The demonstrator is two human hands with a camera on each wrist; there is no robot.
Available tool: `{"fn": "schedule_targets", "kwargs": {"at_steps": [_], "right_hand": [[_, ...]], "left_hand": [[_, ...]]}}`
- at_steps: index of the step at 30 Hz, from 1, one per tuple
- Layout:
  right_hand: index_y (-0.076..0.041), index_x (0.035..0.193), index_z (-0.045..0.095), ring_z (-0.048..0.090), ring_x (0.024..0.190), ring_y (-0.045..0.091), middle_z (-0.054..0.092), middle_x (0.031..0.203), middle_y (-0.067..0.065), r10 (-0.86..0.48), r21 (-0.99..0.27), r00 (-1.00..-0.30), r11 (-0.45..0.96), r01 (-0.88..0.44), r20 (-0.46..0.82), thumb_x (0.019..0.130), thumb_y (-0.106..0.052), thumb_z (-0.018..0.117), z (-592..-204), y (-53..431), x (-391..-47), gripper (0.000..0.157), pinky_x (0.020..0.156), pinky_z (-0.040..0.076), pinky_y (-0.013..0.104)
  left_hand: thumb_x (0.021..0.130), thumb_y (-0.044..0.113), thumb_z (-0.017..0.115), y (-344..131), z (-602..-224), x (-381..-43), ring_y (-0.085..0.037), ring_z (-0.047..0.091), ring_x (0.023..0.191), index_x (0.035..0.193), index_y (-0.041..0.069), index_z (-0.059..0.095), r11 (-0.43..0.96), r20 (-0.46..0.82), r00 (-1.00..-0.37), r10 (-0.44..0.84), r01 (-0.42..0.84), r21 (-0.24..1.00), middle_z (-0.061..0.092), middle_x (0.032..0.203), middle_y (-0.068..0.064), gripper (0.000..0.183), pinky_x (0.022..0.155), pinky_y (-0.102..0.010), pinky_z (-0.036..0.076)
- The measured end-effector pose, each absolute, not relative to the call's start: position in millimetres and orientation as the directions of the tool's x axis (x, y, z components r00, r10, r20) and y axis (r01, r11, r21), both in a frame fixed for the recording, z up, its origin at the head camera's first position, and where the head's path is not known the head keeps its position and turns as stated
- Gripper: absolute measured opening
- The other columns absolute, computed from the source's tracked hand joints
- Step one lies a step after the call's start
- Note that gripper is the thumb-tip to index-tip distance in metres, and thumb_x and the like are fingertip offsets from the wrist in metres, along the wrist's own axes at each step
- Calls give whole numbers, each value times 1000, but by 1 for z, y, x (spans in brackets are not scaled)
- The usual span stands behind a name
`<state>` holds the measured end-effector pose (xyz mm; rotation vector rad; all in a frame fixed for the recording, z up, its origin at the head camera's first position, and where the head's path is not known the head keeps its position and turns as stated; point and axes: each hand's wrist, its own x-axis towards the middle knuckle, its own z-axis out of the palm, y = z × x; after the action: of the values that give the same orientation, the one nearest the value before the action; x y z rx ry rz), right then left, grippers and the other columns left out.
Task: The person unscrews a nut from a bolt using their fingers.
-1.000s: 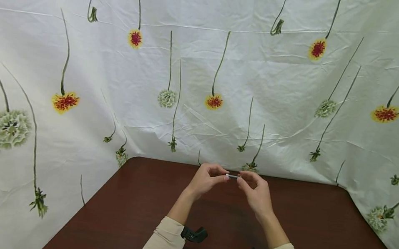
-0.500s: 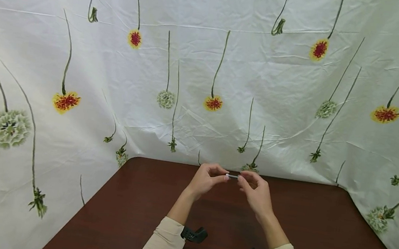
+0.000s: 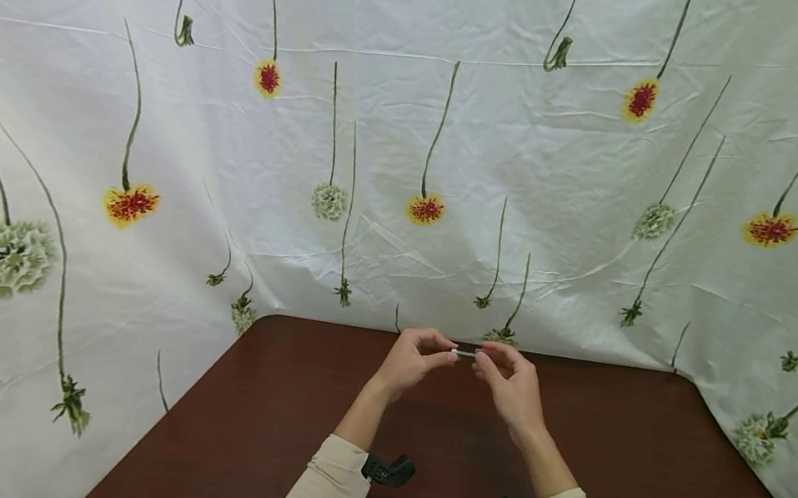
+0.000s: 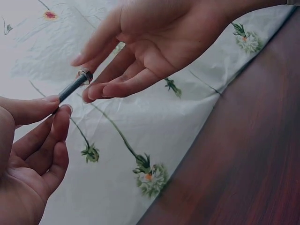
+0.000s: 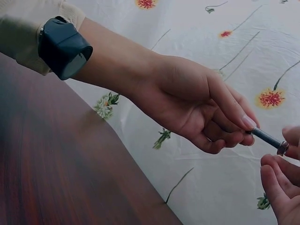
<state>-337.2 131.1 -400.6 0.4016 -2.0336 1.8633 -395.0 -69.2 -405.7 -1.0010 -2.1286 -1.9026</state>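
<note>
Between the two raised hands a grey threaded bolt [image 4: 72, 89] is held level. My left hand [image 3: 405, 363] pinches one end of it between thumb and fingertips; that end is hidden. At its other end sits a hex-shaped metal piece [image 4: 85, 75] with a coppery ring, too small to tell whether bolt head or nut. My right hand [image 3: 513, 386] is around this piece, thumb and fingers spread on either side, with a small gap showing in both wrist views. In the right wrist view, my right fingertips [image 5: 268, 164] are just below the coppery end.
A dark reddish-brown table [image 3: 254, 432] lies beneath the hands. Behind it and at both sides hangs a white cloth [image 3: 400, 13] printed with flowers. Black wrist devices [image 3: 388, 470] are strapped over the beige sleeves [image 3: 322, 487].
My right thumb and fingers have shifted slightly at the bolt's end. My left hand keeps its pinch in the same place.
</note>
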Motion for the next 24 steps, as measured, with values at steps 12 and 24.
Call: {"fn": "schedule_targets", "kwargs": {"at_steps": [12,24], "right_hand": [[4,123,69,71,100,28,70,116,21,23,-884,-891,139,-445,452,99,-8,73,-399,132,-335,28,86,57,32],[7,117,73,68,103,28,71,114,20,29,-864,-878,195,-464,478,96,0,73,-399,132,-335,22,82,53,25]], "left_hand": [[96,4,74,-69,-407,-395,-35,71,91,108,-3,74,-49,478,-772,419,507,861,76,91,-11,15,90,-56,54],[95,7,75,-69,-407,-396,-26,71,87,108,-3,75,-35,477,-779,406,509,860,75,93,-15,15,84,-44,57]]}}
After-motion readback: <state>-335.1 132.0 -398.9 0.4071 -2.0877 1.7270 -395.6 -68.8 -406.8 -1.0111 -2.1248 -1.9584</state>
